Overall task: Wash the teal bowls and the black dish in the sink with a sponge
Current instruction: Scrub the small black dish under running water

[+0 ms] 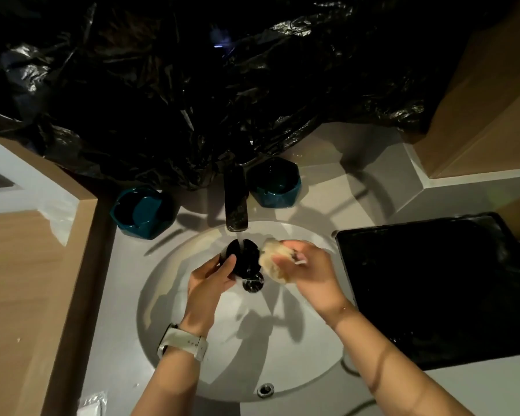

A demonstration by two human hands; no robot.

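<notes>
— Over the white oval sink (174, 319), directly under the dark faucet (236, 202): small black dish (243, 259), held tilted in a thin stream of water, just above the drain (253, 284).

— Grip on it?

— Left hand (210, 283), fingers and thumb curled around the dish's left edge, pale watch strap (183, 345) on the wrist. Right of the dish, touching its rim: yellowish sponge (275, 261), squeezed in the right hand (308, 273), fingers wrapped over the top, a bit of foam on 1 fingertip.

— And the teal bowls?

— 2, both on the grey counter (126, 280) behind the sink, flanking the faucet. Left teal bowl (138, 211) at the counter's back-left corner, beside a wooden panel (27, 280). Right teal bowl (275, 183) just right of the faucet's base, partly under the edge of crumpled black plastic sheeting (192, 85). Both upright, faceted outside, dark inside; contents impossible to tell.

— Anything else near the sink?

— Right of the basin: black tray (433, 289), flat on the counter, wet-looking. Overflow hole (265, 390) at the basin's near rim. Low light throughout, hard shadows of both forearms across the bowl of the sink.
</notes>
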